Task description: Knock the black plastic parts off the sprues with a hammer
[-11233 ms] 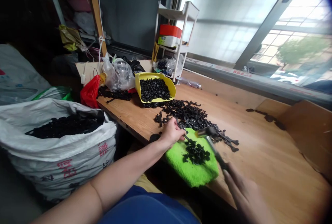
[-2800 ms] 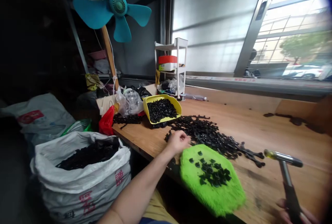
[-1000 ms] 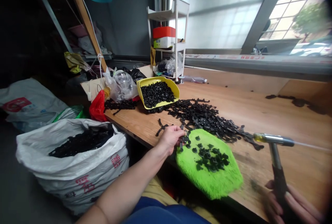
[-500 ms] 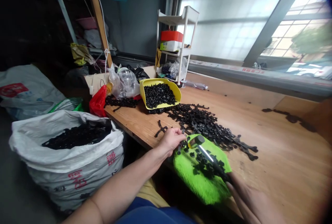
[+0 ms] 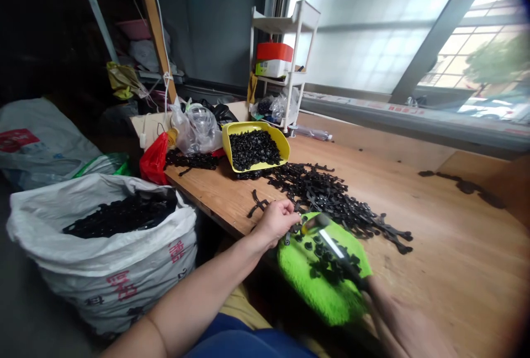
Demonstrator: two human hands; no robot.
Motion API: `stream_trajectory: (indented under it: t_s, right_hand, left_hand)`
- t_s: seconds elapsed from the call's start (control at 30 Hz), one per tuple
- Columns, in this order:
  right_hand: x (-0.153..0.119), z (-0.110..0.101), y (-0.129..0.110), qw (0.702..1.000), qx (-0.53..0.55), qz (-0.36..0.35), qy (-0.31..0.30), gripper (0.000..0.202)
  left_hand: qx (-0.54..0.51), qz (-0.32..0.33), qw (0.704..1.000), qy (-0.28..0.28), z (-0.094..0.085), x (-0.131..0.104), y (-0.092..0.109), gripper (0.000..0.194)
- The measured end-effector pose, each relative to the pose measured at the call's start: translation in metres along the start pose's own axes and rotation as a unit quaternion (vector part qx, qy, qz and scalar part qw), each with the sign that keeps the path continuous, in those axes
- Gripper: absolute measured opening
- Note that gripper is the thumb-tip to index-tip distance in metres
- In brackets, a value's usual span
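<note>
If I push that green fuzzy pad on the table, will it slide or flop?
The green pad looks soft and plush, so it would probably bend, not stay stiff. It overhangs the table edge, and the black pieces on it might scatter.

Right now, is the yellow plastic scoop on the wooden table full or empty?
Full: the yellow plastic scoop is heaped with small black plastic parts, nearly hiding its floor, on the wooden table.

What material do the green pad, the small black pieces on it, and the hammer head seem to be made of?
Green pad: probably microfibre or plush cloth, with a fuzzy matt pile. Small black pieces: apparently moulded plastic, dark with a slight sheen. Hammer head: probably metal, smooth and reflective, though blurred. The right hand holds the hammer.
</note>
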State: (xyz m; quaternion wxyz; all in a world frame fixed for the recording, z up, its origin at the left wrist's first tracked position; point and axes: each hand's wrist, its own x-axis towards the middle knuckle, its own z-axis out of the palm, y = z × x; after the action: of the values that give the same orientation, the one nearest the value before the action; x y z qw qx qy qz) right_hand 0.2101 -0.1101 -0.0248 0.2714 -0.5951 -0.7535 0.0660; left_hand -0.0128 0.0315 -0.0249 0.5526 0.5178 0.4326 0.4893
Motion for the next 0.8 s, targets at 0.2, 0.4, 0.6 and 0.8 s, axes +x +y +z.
stream_trajectory:
  t_s: [0.2,0.4,0.6,0.8]
  right_hand:
    - [0.010,-0.008,-0.002,0.996,-0.067,-0.051,-0.010,0.034]
    - [0.011,-0.007,-0.013,0.998,-0.057,-0.030,-0.026,0.032]
    - [0.010,-0.003,-0.016,0.997,-0.047,-0.044,-0.051,0.030]
    - [0.009,-0.002,-0.023,0.994,-0.044,-0.001,-0.096,0.031]
  left_hand:
    - [-0.004,0.003,1.000,-0.005,0.001,0.000,0.000,0.017]
    - [-0.012,0.001,1.000,0.001,0.000,-0.002,0.001,0.016]
    - [0.003,0.012,1.000,0.004,0.000,-0.003,0.003,0.019]
    - [-0.027,-0.018,0.999,-0.010,-0.002,-0.005,0.003,0.018]
